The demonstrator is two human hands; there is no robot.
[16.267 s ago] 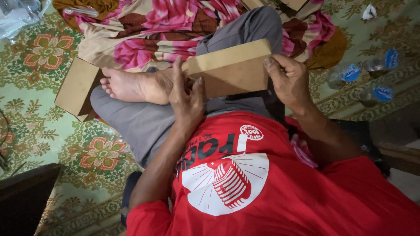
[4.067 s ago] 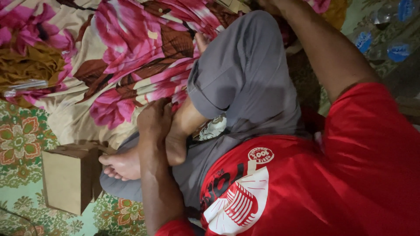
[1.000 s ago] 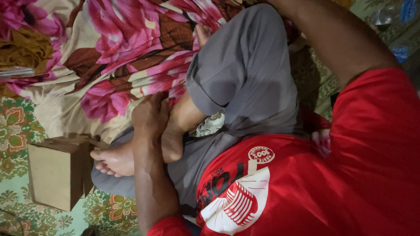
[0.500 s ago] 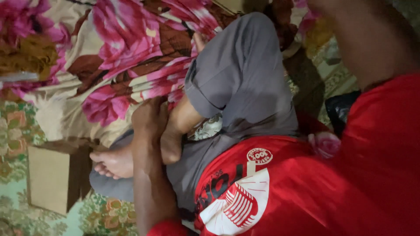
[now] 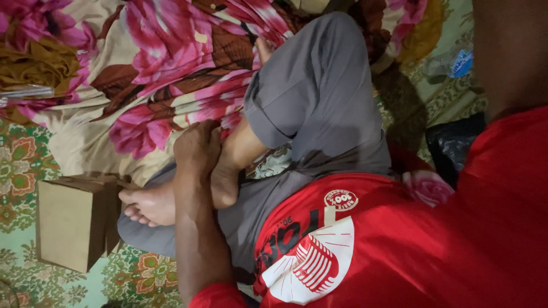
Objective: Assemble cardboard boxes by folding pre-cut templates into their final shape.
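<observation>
A person in a red shirt sits cross-legged on a patterned floor mat (image 5: 23, 165), seen from above. The bare foot (image 5: 151, 204), tucked across the lap, serves as the landmark here.

The left hand (image 5: 197, 149) rests on the ankle just above the foot, touching it, fingers curled loosely together over the shin. It holds nothing; it looks like a resting or bracing hand, with the forearm running straight down from it toward the shirt, as if propping the sitter's weight.

The right arm rises along the far right edge of the view, well away from the foot, and leaves the picture at the top. The right hand itself is out of sight, so whether it grips anything is unknown.

A brown cardboard box (image 5: 71, 222) stands on the mat just beside the toes, its flaps (image 5: 91, 179) open toward the foot, placed within easy reach of the resting hand but not touched by it.

Beyond the foot, a pink flowered cloth (image 5: 148, 68) lies spread under the raised grey-trousered knee (image 5: 317, 97), probably as padding to sit on. A small plastic bottle (image 5: 451, 63) lies on the mat well beyond the knee.
</observation>
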